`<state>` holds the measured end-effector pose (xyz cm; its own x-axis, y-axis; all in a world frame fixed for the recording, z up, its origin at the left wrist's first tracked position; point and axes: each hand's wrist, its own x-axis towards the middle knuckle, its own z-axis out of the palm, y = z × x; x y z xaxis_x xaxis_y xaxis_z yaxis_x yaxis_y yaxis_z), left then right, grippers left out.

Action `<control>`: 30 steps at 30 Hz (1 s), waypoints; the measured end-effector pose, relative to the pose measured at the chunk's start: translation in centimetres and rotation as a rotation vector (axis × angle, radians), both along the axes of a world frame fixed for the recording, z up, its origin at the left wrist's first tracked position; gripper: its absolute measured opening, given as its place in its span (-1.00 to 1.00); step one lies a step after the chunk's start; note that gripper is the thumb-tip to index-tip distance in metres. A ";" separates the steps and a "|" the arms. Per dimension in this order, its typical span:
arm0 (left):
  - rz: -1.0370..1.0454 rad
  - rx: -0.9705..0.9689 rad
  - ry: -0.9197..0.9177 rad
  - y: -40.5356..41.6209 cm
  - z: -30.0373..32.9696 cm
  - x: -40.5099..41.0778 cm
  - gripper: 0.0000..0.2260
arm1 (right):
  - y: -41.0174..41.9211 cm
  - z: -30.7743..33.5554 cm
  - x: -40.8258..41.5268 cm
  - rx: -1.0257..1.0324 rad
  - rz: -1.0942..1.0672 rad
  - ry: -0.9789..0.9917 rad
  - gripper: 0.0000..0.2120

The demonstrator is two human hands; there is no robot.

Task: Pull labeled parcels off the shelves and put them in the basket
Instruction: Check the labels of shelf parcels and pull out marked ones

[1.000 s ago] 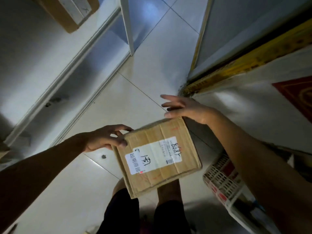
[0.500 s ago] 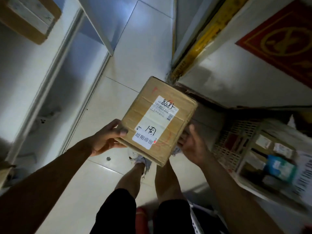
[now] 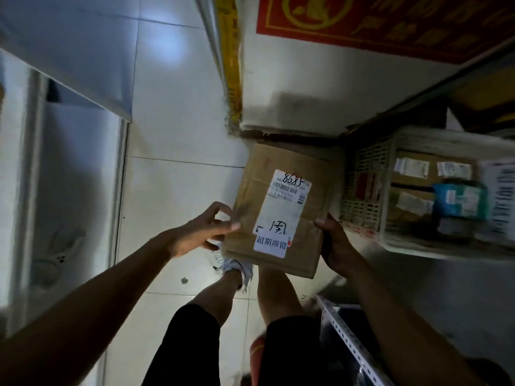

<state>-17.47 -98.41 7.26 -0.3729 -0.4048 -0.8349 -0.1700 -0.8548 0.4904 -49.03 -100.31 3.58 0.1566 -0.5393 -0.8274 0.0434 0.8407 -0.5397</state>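
Observation:
A brown cardboard parcel [image 3: 281,210] carries a white label marked 8685 and a sticker of printed characters. It hangs above the floor, just left of the white lattice basket [image 3: 388,174]. My right hand [image 3: 333,243] grips its lower right edge, thumb on top. My left hand [image 3: 200,232] touches the parcel's left edge with an outstretched finger, its thumb lifted clear. Inside the basket lie several labeled parcels [image 3: 412,168] and a blue packet [image 3: 459,200].
A white shelf unit [image 3: 69,65] runs along the left over a tiled floor [image 3: 178,135]. The wall ahead bears a red banner [image 3: 390,20] and a yellow strip [image 3: 232,65]. A perforated metal post [image 3: 348,338] stands at lower right. My legs and a white shoe [image 3: 237,267] are below the parcel.
The parcel has swung right toward the basket. My right hand went from under it to gripping its right edge, and my left thumb has come off the box.

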 end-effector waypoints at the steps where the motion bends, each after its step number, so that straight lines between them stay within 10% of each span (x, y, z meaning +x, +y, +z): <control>1: 0.021 -0.011 -0.003 -0.8 0.0 -1.1 -0.04 | 0.2 0.0 -0.9 -0.008 -0.012 -0.003 -0.02; 6: 0.083 -0.034 0.010 -5.1 -0.6 -7.3 -0.34 | 1.4 0.3 -4.7 -0.015 -0.147 -0.005 0.04; 15: -0.138 -0.034 -0.026 -11.9 -1.8 -19.9 -0.20 | 3.9 0.0 -13.0 -0.007 -0.465 -0.003 -0.23; 30: -0.457 -0.069 -0.075 -16.5 -1.0 -37.7 -0.29 | 6.2 -0.8 -24.0 0.005 -0.757 -0.042 -0.01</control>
<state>-55.15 -114.93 6.28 -0.4659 -0.2687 -0.8431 -0.5583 -0.6499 0.5157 -73.02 -94.08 2.74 -0.2232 -0.5084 -0.8317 0.6303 0.5756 -0.5210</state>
